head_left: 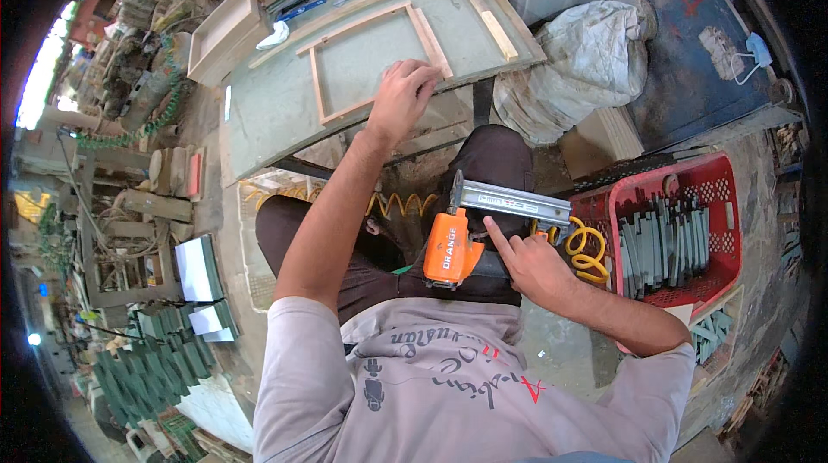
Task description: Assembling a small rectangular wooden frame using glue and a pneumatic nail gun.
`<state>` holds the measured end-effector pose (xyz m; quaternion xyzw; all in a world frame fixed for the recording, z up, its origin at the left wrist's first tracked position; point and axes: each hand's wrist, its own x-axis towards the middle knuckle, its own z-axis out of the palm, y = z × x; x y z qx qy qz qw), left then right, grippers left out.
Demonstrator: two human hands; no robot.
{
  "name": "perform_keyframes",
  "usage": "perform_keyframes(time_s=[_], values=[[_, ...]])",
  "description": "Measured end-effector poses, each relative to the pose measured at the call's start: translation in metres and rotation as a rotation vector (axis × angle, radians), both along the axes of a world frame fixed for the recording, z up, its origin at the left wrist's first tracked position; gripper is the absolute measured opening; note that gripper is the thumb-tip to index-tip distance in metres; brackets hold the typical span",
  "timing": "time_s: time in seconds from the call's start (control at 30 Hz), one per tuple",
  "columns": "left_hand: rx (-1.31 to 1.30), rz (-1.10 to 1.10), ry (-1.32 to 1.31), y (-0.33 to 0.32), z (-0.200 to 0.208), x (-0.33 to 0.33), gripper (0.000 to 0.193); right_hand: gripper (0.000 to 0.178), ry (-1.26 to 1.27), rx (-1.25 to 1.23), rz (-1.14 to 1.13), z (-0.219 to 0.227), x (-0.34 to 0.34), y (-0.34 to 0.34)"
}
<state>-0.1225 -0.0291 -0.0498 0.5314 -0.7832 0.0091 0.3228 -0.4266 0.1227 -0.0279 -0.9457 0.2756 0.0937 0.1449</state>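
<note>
Okay, wooden frame (pixel 360 27) sits on the desk (pixel 259 118); I'd guess I'm lining it up, left hand (pixel 404 99) curled at its near edge. Next move probably calls for steadying it. Then nail gun (pixel 452 246), right hand (pixel 539 269) beside its body; can't tell if either grips. Yellow hose (pixel 593 277) and red crate (pixel 677 296) crowd my right.

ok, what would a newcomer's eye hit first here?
The orange-and-silver power tool near the centre, with the right hand at it. Then the red crate of greyish strips at right, and the thin wooden frame on the table, left hand at its near side.
</note>
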Motion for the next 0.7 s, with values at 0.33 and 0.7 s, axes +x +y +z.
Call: perform_keyframes(time_s=[0.33, 0.7], values=[[0.006, -0.009, 0.055, 0.001, 0.007, -0.003, 0.019, 0.078, -0.196, 0.041, -0.08, -0.015, -0.002, 0.014], [0.02, 0.027, 0.024, 0.002, 0.006, -0.004, 0.019, 0.087, -0.158, 0.113, -0.055, -0.017, -0.005, 0.0]])
